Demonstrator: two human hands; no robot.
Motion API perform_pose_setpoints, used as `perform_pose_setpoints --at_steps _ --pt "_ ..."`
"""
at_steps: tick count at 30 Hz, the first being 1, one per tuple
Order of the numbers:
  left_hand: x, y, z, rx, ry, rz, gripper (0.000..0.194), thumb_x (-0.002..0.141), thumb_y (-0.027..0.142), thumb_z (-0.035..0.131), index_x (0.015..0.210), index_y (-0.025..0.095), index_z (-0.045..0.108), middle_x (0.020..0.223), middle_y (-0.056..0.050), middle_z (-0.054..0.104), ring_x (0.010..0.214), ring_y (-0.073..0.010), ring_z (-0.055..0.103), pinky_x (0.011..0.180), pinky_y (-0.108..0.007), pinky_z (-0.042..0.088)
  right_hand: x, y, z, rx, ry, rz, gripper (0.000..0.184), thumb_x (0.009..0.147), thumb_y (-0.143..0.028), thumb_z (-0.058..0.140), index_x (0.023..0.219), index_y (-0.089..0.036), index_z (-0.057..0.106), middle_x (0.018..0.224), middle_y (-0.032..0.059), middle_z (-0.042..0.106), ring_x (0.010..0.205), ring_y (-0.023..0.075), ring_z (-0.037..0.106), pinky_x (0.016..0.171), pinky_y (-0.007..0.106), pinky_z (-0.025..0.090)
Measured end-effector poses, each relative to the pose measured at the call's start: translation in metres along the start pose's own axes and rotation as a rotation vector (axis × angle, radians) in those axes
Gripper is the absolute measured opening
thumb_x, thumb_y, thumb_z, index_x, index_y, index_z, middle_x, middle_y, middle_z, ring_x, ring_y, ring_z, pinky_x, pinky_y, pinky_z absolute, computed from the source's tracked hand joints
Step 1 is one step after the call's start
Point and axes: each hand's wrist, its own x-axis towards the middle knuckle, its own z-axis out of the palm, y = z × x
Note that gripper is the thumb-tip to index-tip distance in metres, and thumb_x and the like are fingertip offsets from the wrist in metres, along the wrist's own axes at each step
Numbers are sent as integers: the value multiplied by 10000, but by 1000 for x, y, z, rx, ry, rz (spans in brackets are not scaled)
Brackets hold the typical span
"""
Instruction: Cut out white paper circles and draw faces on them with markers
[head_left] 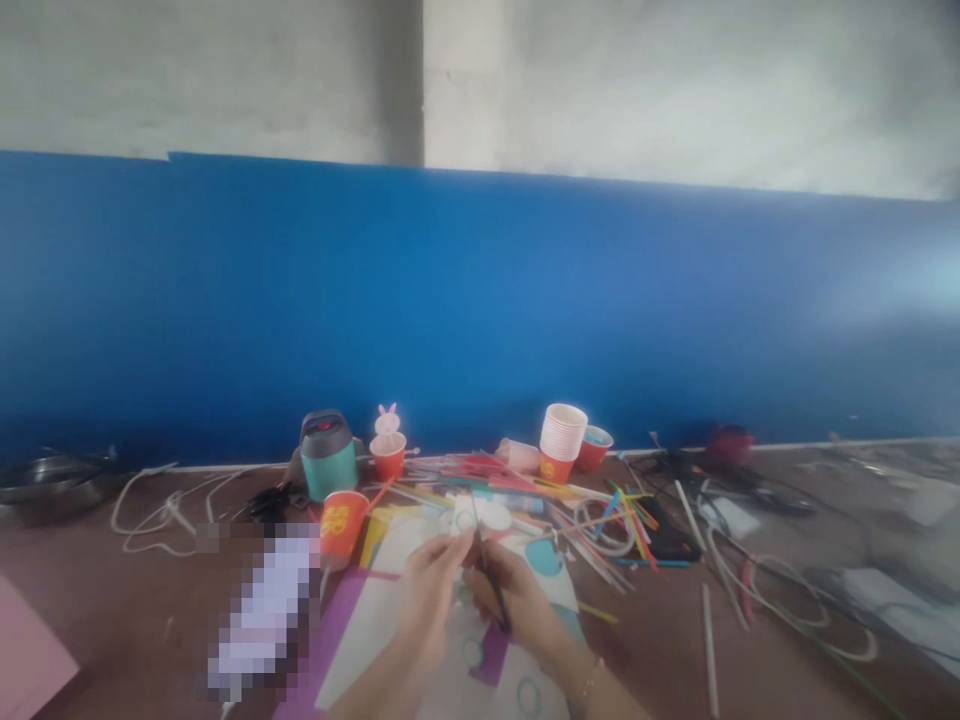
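My two hands meet low in the middle of the view over sheets of white and purple paper (360,620). My left hand (429,590) is closed in a pinch on a small white paper piece (480,515) held up in front of me. My right hand (514,592) is closed round a thin dark tool (489,575), perhaps scissors or a pen, with its tip at the white piece. The picture is blurred, so the small piece's shape is unclear.
Beyond my hands lie many coloured straws (525,485), an orange paper cup (342,525), a teal flask (328,456), a stack of cups (561,440), white cables (161,505) and a metal pan (52,480). A blue board (480,300) backs the table.
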Motion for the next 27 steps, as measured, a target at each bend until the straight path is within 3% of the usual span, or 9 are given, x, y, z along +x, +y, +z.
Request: perform_pose_setpoints --at_steps 8,18,27 --pt "3 0 -2 7 8 7 409 553 544 768 582 153 652 546 -1 576 525 -142 521 494 -243 381 1 0 2 90 7 -71 475 748 -480 648 535 -218 315 449 -97 308 413 52 259 402 201 209" --pt "5 -3 -3 -5 -1 -8 380 579 515 765 606 153 654 572 0 586 576 -137 518 533 -233 357 2 -3 2 62 18 -99 487 745 -519 633 514 -212 335 434 -93 289 420 55 244 415 213 188" --pt "6 -4 -4 25 12 -9 446 544 577 759 597 153 629 555 1 565 519 -135 514 470 -231 355 0 -4 3 28 57 -3 435 728 -521 655 574 -205 399 446 -95 325 402 49 269 394 203 196"
